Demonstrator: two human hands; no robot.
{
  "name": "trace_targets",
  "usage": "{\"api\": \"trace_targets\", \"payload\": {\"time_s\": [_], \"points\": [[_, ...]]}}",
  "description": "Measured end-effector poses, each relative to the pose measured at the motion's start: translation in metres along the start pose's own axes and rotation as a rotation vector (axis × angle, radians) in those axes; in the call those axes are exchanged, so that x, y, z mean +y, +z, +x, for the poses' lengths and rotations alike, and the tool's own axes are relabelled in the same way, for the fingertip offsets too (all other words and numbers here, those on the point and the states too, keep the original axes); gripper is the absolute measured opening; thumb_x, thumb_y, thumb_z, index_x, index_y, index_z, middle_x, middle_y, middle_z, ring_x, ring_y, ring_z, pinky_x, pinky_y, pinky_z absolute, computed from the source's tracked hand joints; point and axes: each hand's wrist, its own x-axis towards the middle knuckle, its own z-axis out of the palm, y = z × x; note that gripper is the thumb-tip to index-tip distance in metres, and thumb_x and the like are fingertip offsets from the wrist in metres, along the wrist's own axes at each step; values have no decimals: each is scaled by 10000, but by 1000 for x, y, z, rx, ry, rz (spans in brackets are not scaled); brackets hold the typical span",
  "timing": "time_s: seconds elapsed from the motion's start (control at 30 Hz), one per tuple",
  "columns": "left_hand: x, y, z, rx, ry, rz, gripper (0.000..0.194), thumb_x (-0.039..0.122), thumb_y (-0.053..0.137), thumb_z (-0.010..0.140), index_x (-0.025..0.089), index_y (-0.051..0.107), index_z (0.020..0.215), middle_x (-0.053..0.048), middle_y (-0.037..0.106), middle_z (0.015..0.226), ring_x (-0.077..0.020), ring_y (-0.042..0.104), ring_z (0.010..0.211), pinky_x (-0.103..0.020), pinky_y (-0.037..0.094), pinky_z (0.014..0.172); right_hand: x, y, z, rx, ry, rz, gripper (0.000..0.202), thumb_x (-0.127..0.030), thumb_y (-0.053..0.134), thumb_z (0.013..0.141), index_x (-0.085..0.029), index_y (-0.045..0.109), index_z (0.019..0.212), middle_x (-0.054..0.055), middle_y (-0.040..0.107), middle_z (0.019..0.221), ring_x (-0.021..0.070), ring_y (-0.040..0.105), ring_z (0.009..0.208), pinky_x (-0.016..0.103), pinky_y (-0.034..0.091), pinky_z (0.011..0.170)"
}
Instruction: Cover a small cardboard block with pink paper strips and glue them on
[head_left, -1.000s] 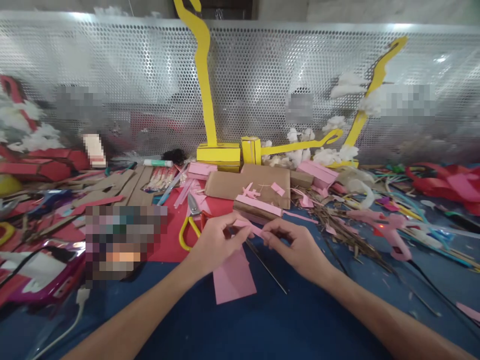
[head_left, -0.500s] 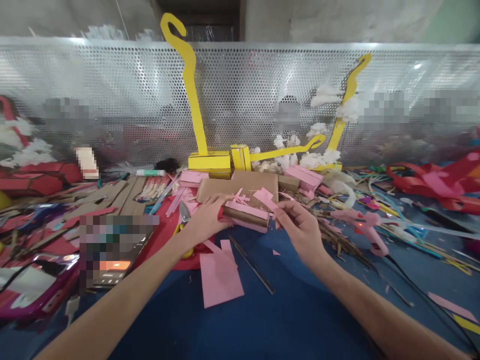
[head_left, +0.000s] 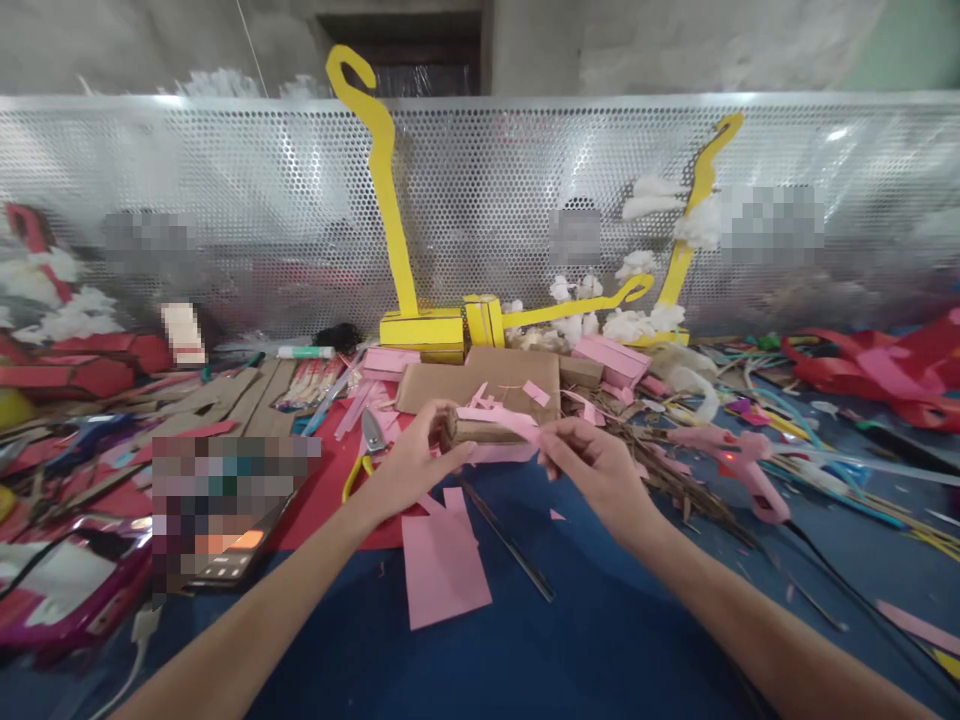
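Note:
In the middle of the blue table, my left hand grips the left end of a small cardboard box partly covered in pink paper. A pink paper strip runs along its top edge, its right end pinched between my right thumb and fingers. My right hand is closed at the box's right end. Just below lie a pink paper sheet and a thin dark metal tool. Yellow-handled scissors rest on red paper beside my left wrist.
Behind stand yellow hook-shaped pieces on box bases against a perforated metal panel. A pink glue gun with a lit red light lies at right, its cord trailing. Left are a phone and cardboard strips.
My left hand has shifted to grip the box's end, its thumb now along the near side. My right hand has drawn a pink strip along the box's top edge.

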Motion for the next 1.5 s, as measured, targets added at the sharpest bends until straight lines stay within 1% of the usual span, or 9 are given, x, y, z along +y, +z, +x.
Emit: {"api": "trace_targets", "payload": {"time_s": [0.1,0.23,0.37,0.53,0.7,0.87,1.03,1.3,1.5], "points": [[-1,4,-8,-44,-3,-94,456,370,719,841,261,588,1264,-55,653,1012,-216,638,886,-341,595,708,0,5,-1,-108,63,-25,271,-455,672,941,-185,675,966,16,696,758,134,623,609,273,498,600],[0,5,-15,-95,3,-126,452,321,667,891,287,565,1330,-72,634,1111,-226,616,970,-355,592,789,-1,11,-2,-149,64,-82,249,-439,672,945,-191,683,967,7,692,740,124,623,578,256,486,550],[1,6,-19,-120,16,-93,428,275,632,909,290,571,1333,-70,615,1128,-211,579,917,-355,553,828,-3,15,-3,-160,60,-119,234,-426,669,942,-192,675,933,0,675,717,118,611,554,244,464,504],[3,7,-20,-108,22,-71,391,342,688,889,286,586,1262,-21,577,950,-191,528,807,-313,475,754,-4,15,-5,-141,75,-126,233,-424,668,936,-192,673,924,-1,669,706,118,605,547,234,456,475],[7,8,-20,-64,-22,-93,270,411,601,958,276,611,1192,20,474,795,-171,459,718,-285,392,669,-3,15,-5,-148,85,-126,254,-442,664,933,-188,673,938,4,673,708,123,613,551,236,466,478],[6,10,-20,-30,-6,-50,247,416,603,961,274,634,1161,11,502,825,-170,478,742,-288,392,691,-1,16,-5,-142,56,-138,255,-446,661,941,-193,688,941,9,683,728,130,619,569,262,506,542],[4,11,-21,-17,-4,-58,256,402,615,952,266,641,1167,-3,551,844,-175,508,750,-291,422,703,0,17,-5,-141,51,-150,242,-430,657,948,-192,696,934,6,683,729,132,625,574,263,492,551],[7,11,-21,-28,9,-15,233,387,606,971,272,631,1172,16,548,844,-152,505,745,-267,426,710,-2,20,-7,-132,46,-169,232,-416,646,959,-192,677,911,6,677,724,134,632,572,255,459,522],[5,13,-18,52,-6,-150,236,385,612,959,240,634,1144,-51,651,1050,-199,612,968,-295,500,833,-1,14,-5,-53,58,-81,228,-416,688,929,-196,640,966,6,704,729,160,683,612,298,543,629]]}}
